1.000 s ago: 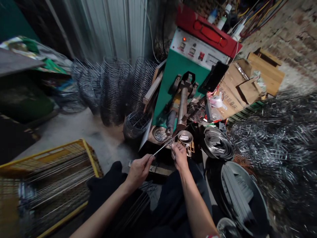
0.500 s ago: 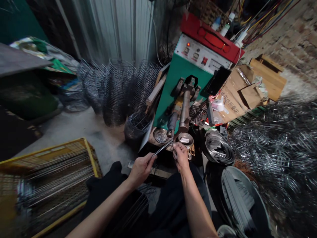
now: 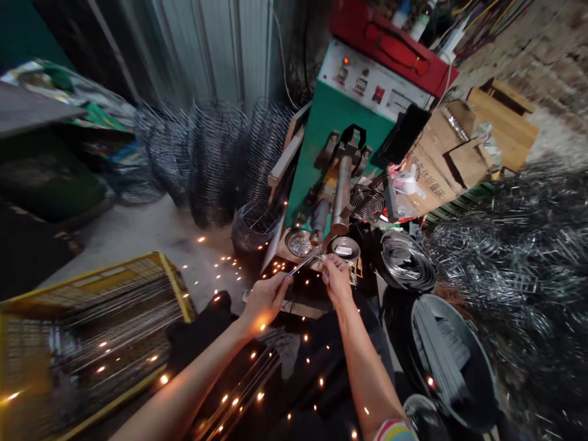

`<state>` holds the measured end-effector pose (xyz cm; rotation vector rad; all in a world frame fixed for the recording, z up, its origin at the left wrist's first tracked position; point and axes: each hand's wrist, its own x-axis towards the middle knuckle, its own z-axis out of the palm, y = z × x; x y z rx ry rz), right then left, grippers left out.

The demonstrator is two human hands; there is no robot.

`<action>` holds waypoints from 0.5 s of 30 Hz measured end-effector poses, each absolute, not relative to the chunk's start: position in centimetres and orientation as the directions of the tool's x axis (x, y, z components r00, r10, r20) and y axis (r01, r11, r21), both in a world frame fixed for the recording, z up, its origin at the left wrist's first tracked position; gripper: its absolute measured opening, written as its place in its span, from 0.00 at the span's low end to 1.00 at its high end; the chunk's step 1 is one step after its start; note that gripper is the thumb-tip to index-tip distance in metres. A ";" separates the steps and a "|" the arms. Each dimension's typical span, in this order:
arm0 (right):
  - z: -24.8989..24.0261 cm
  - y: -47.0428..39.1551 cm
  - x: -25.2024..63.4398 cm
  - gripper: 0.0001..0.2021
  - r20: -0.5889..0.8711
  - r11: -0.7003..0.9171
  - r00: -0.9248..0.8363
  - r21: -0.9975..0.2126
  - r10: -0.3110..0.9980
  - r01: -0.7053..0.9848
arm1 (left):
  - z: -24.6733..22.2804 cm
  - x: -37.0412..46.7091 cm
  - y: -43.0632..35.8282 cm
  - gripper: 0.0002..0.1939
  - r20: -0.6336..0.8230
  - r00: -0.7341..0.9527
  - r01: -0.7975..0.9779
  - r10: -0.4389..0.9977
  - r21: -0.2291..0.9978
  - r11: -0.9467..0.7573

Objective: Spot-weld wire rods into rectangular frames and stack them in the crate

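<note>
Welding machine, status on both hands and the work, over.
Left hand gripping thin metal rod. Right hand pinching small piece, details unclear, near machine's electrode tips. Sparks scattering over lap and yellow crate.

Bare hands: two, one left [image 3: 265,301], one right [image 3: 337,277]. Metal rod [image 3: 302,266] in hand: at least one, exact number unclear. Spot welder [image 3: 305,156]: one, far centre. Lit red indicator [image 3: 346,60]: one. Round metal dishes [image 3: 299,243]: two, centre. Bottles [image 3: 419,26]: two, far right. Yellow crate [image 3: 171,285]: one, near left. Large round tub [image 3: 487,367]: one, near right. Wire-ring stacks [image 3: 214,165]: at least four, far left. Sparks [image 3: 260,396]: dozens, uncounted.
</note>
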<state>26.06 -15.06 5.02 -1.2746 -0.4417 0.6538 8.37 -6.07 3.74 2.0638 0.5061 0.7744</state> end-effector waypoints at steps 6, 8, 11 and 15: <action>5.0 -15.2 26.5 0.19 -0.026 0.108 0.785 -0.987 0.619 -0.118 | 4.3 8.9 -4.3 0.19 0.323 0.764 0.003 0.559 0.864 -0.504; 5.1 -15.3 26.8 0.17 -0.036 0.106 0.805 -0.987 0.592 -0.122 | 4.7 9.5 -3.8 0.18 0.331 0.773 -0.017 0.541 0.863 -0.504; 5.2 -15.4 27.6 0.18 -0.019 0.125 0.816 -0.986 0.578 -0.112 | 5.3 10.6 -3.4 0.17 0.346 0.779 -0.027 0.524 0.852 -0.523; 5.3 -15.4 28.5 0.18 -0.004 0.113 0.816 -0.990 0.578 -0.085 | 5.7 11.6 -3.2 0.16 0.346 0.791 -0.013 0.504 0.834 -0.552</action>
